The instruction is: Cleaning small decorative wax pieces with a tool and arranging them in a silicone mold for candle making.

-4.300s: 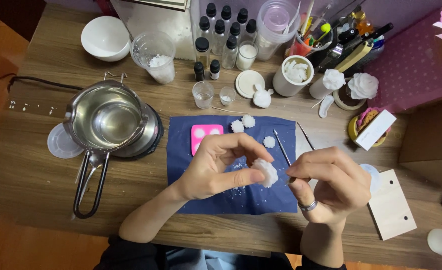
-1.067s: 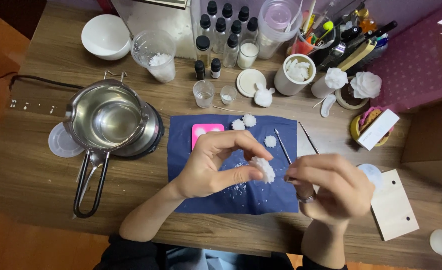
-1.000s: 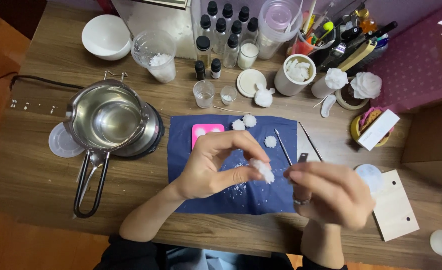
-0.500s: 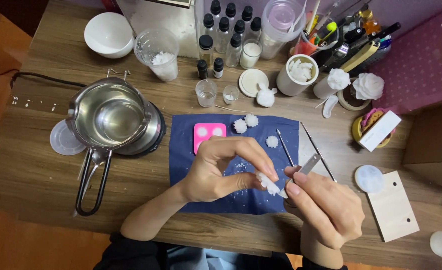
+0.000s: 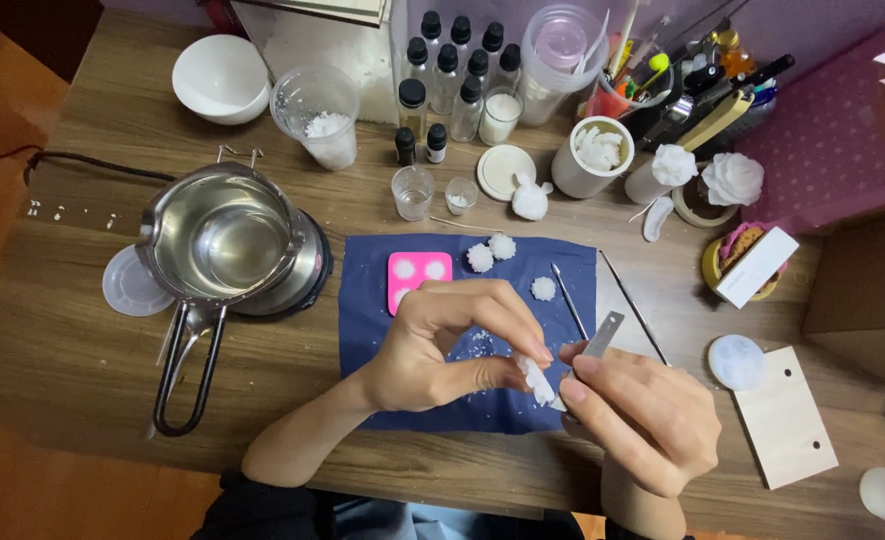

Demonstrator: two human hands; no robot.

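Presently, left hand: left hand (image 5: 443,345) hovers over the blue cloth (image 5: 373,330), palm turned inward, thumb and fingertips pinched shut on a small white wax piece (image 5: 536,378).
Right hand: right hand (image 5: 643,420) sits at the cloth's right edge, fingers curled tight round a flat metal blade (image 5: 599,338), its lower end meeting the wax piece.
On the cloth: pink two-hole mould (image 5: 418,277) at the upper left; three white wax flowers (image 5: 493,252) along the top; a thin metal pick (image 5: 569,300) at the right.
Left of cloth: steel melting pot (image 5: 225,240) on a round heater, handle pointing toward the person.
Behind cloth: dark-capped bottles (image 5: 453,70), clear cups, white bowl (image 5: 220,78).
Right of cloth: pale wooden tag (image 5: 785,420) with two holes; pink dotted box (image 5: 843,140).
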